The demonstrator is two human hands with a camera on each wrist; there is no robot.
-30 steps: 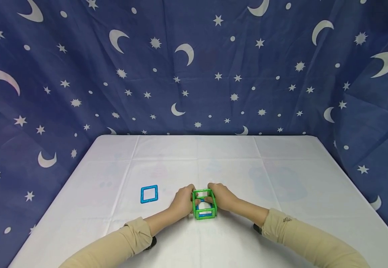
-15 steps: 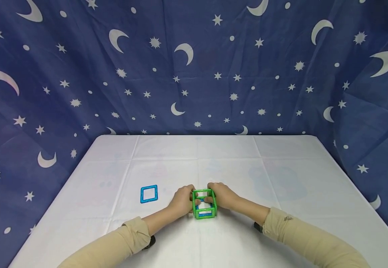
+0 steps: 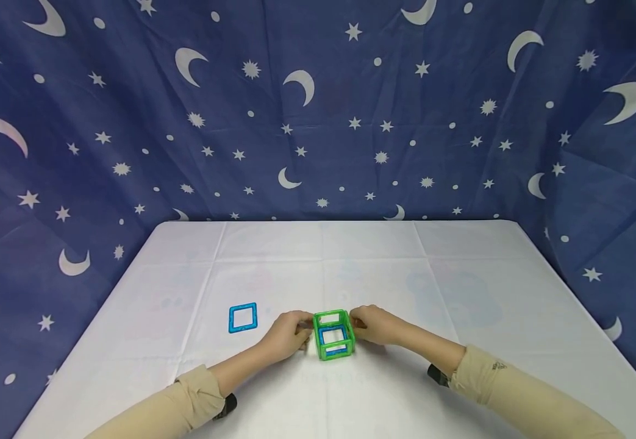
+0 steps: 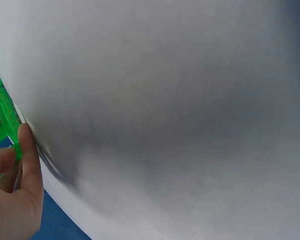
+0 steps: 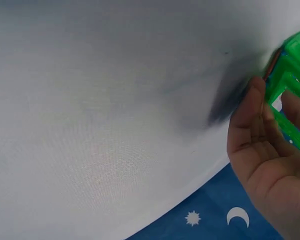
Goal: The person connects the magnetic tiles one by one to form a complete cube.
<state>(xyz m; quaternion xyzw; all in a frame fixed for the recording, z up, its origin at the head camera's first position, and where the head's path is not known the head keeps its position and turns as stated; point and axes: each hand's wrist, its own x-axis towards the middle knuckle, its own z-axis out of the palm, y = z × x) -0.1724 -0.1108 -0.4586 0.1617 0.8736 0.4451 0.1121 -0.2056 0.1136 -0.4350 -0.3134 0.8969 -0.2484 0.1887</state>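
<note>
An open-topped box of green magnetic tile frames [image 3: 337,344] stands on the white table, with a blue square frame [image 3: 322,336] as its base. My left hand [image 3: 285,336] is at the box's left side, fingers loosely extended and thumb apart from them. On the other side, my right hand [image 3: 378,325] has its fingertips close to the right wall, palm relaxed. Both wrist views show fingers right beside the green walls [image 4: 10,112] with no pinch on them. A loose blue square tile [image 3: 232,320] lies flat to the left of the left hand.
A white cloth with fold creases covers the table [image 3: 274,256]. Behind and at both sides hangs a dark blue curtain [image 3: 345,164] with moons and stars. Dark wrist devices [image 3: 438,375] sit under the beige sleeves [image 3: 515,384].
Both hands have let go of the green box and drawn outward, thumbs out from inside it. The box stays in nearly the same place, its blue base now more visible.
</note>
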